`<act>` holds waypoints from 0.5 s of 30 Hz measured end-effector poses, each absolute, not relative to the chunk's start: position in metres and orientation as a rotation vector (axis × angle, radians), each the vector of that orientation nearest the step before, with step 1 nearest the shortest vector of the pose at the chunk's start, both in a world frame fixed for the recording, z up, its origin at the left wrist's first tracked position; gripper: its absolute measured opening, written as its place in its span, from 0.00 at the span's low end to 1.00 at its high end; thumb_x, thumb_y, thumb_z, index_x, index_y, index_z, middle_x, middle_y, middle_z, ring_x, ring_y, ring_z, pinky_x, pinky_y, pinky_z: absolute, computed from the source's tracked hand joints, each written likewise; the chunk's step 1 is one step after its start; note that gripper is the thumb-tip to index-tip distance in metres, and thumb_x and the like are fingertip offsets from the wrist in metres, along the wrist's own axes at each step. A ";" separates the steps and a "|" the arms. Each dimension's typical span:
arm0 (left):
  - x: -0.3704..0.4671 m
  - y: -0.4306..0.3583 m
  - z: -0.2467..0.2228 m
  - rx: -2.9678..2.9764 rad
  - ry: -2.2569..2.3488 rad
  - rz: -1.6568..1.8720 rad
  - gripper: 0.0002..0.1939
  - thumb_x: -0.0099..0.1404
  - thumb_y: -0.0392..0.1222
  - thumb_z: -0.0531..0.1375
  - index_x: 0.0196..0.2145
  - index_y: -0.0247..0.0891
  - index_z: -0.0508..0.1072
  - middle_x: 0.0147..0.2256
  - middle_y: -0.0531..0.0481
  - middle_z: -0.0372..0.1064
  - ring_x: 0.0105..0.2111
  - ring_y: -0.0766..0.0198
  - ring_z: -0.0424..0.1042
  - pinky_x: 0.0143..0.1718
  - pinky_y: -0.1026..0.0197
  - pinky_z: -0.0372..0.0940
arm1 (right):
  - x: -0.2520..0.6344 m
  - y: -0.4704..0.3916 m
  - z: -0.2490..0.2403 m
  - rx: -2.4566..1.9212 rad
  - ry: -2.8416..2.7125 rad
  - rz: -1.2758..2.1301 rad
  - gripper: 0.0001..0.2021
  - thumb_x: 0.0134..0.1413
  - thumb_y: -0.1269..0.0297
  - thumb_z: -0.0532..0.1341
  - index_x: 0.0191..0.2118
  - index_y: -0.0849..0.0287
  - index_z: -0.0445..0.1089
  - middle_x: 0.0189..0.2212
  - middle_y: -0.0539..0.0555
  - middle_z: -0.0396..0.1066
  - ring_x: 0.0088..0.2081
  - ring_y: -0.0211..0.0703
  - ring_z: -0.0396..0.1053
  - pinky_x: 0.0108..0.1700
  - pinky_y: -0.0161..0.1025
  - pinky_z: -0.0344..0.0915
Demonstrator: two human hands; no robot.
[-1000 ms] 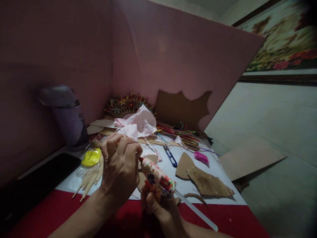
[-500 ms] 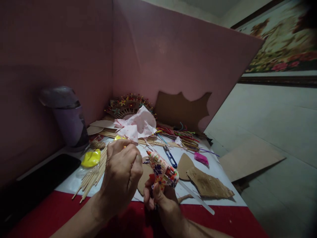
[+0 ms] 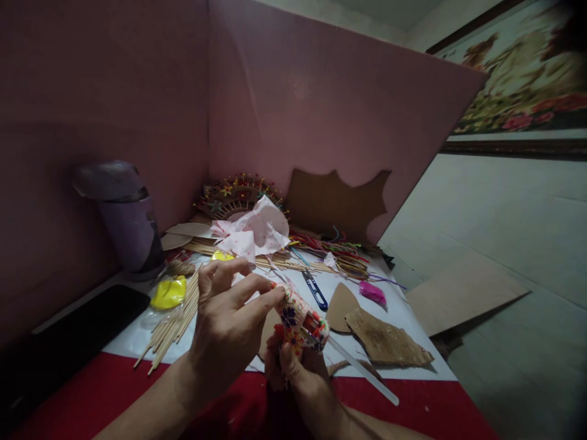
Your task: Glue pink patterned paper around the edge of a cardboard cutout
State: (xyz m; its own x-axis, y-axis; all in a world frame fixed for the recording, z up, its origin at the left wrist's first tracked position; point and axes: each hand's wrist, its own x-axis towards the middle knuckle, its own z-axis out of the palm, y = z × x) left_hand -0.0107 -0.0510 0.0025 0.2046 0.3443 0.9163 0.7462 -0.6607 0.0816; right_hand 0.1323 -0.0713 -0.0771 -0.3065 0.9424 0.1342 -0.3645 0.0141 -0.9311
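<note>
L hand's (image 3: 232,311) fingers have uncurled since the last frame & now sit spread apart at the front of the floral-patterned, pistol-shaped glue gun (image 3: 296,311); contact unclear; R hand (image 3: 307,379) clamped round its handle, w/ translucent glue stick (image 3: 364,370) jutting out back; gun's held above white-sheeted table (image 3: 398,310), nr blue-handled metal snips (image 3: 315,290).

No lettering, label or number here can be read.

Snips (image 3: 315,292) behind glue gun (image 3: 294,315), sticks (image 3: 172,330) left
</note>
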 end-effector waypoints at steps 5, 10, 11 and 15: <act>-0.010 -0.053 -0.001 -2.048 -0.926 -1.358 0.12 0.57 0.27 0.58 0.35 0.44 0.71 0.31 0.51 0.74 0.41 0.54 0.65 0.48 0.44 0.53 | 0.138 -0.079 -0.077 -0.789 -1.298 1.454 0.21 0.51 0.45 0.60 0.36 0.61 0.68 0.22 0.50 0.63 0.22 0.35 0.56 0.24 0.35 0.53; -0.011 -0.050 0.004 -2.002 -1.096 -1.417 0.10 0.60 0.27 0.54 0.30 0.42 0.65 0.29 0.48 0.69 0.41 0.52 0.63 0.47 0.43 0.53 | 0.140 -0.085 -0.091 -0.908 -1.356 1.376 0.21 0.48 0.46 0.63 0.38 0.59 0.71 0.26 0.53 0.67 0.27 0.41 0.62 0.30 0.39 0.59; -0.013 -0.049 0.004 -1.972 -1.130 -1.464 0.09 0.60 0.28 0.54 0.30 0.42 0.65 0.30 0.48 0.69 0.41 0.52 0.62 0.45 0.44 0.54 | 0.139 -0.084 -0.093 -0.903 -1.332 1.384 0.21 0.47 0.45 0.63 0.38 0.59 0.71 0.25 0.53 0.67 0.26 0.40 0.62 0.29 0.39 0.59; -0.016 -0.046 0.004 -1.965 -1.248 -1.644 0.06 0.63 0.31 0.53 0.32 0.42 0.63 0.30 0.49 0.65 0.36 0.56 0.61 0.40 0.49 0.57 | 0.134 -0.073 -0.090 -0.801 -1.120 1.447 0.20 0.50 0.46 0.62 0.37 0.61 0.68 0.19 0.48 0.64 0.18 0.32 0.55 0.21 0.32 0.53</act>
State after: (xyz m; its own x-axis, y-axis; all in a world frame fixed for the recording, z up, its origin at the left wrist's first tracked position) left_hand -0.0157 -0.0459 0.0038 -0.0266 0.4251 0.9047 0.7572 -0.5823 0.2959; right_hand 0.1341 -0.0727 -0.0899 -0.1862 0.9774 0.0997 -0.3420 0.0307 -0.9392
